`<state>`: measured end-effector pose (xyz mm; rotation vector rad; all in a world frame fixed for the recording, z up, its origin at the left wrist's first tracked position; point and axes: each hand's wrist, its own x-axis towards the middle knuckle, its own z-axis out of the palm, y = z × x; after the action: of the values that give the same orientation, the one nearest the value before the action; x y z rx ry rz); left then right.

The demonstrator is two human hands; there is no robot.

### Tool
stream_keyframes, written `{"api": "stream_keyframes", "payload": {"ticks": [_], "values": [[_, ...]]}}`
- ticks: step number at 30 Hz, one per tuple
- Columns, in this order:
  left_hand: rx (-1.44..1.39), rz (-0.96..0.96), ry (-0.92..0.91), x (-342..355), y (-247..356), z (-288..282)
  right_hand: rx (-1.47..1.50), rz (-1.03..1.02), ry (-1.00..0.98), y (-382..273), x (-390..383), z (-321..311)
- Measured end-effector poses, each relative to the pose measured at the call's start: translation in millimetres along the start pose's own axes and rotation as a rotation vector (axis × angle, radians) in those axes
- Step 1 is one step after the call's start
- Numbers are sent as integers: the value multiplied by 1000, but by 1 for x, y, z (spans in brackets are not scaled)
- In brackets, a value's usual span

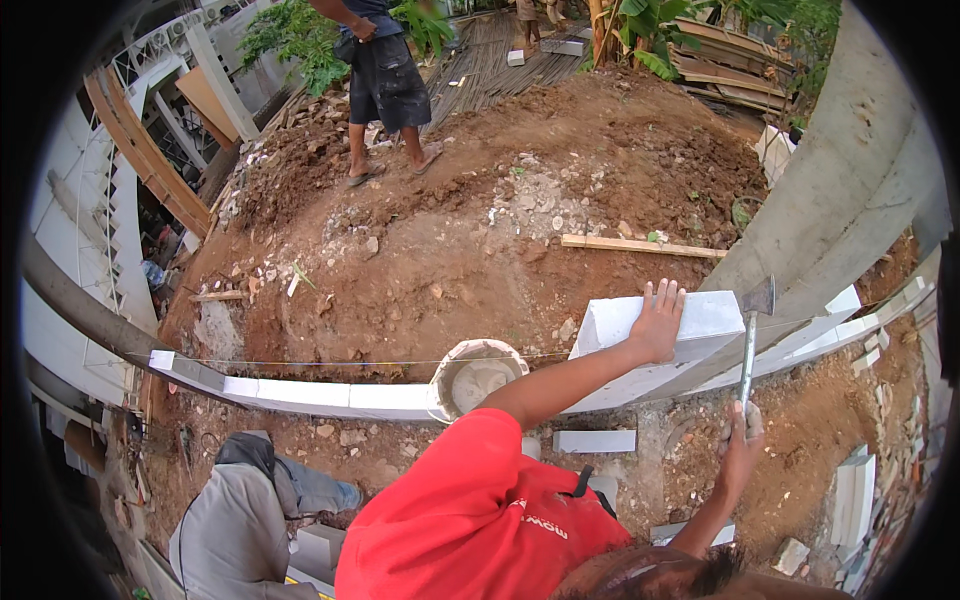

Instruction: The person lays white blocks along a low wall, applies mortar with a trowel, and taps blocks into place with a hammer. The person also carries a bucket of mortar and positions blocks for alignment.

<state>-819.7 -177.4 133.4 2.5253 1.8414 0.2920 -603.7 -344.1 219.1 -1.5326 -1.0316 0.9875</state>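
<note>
My left hand (pixel 657 322) lies flat with fingers spread on top of a large white building block (pixel 715 312), which sits on the low wall beside the concrete column. In my right hand (pixel 741 430) is the lower handle of a mallet (pixel 749 350) with a grey metal shaft. Its dark head stands at the block's right end; whether the two touch I cannot tell. To the left of my left arm, a pale bucket (pixel 437 398) holding grey-white mortar stands at the line of white wall blocks (pixel 310 392). A thin string runs along this course.
A leaning concrete column (pixel 840 180) rises at the right. Loose blocks (pixel 595 441) lie on the near ground, more at the right (pixel 852 500). A co-worker in grey (pixel 232 525) crouches lower left; another person (pixel 388 90) stands on the dirt mound. A plank (pixel 640 246) lies beyond the wall.
</note>
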Motion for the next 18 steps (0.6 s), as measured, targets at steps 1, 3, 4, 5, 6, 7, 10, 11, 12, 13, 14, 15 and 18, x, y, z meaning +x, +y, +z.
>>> {"api": "stream_keyframes", "payload": {"ticks": [1, 3, 4, 5, 6, 7, 10, 11, 12, 13, 14, 15, 18], "values": [[20, 3, 3, 1, -1, 2, 16, -7, -25, 4, 1, -3], [-19, 21, 47, 2, -3, 8, -21, -41, -17, 8, 1, -5], [-38, 31, 65, 3, -4, 11, -39, -53, -13, 9, 0, -5], [-89, 16, 61, 6, -4, 12, -44, -54, -17, 8, -1, -5], [-143, 3, 48, 7, -4, 12, -52, -48, -17, 7, -3, -5], [-196, -9, 34, 12, -6, 11, -58, -41, -16, 3, -3, -2], [-366, 7, -66, 20, -10, -1, -46, -23, 12, -9, -8, -4], [-407, 20, -94, 20, -12, -8, -39, -3, 36, -5, -6, -8], [-441, 25, -111, 20, -15, -17, -59, 4, 51, -9, -8, -11], [-476, 29, -102, 18, -20, -27, -75, 7, 62, -12, -10, -12], [-487, 38, -120, 17, -30, -34, -77, 12, 74, -11, -12, -14], [-489, 40, -122, 19, -41, -39, -73, 1, 76, -10, -12, -17], [-451, 34, -136, 26, -76, -42, -63, 17, 80, -9, -13, -23]]}}
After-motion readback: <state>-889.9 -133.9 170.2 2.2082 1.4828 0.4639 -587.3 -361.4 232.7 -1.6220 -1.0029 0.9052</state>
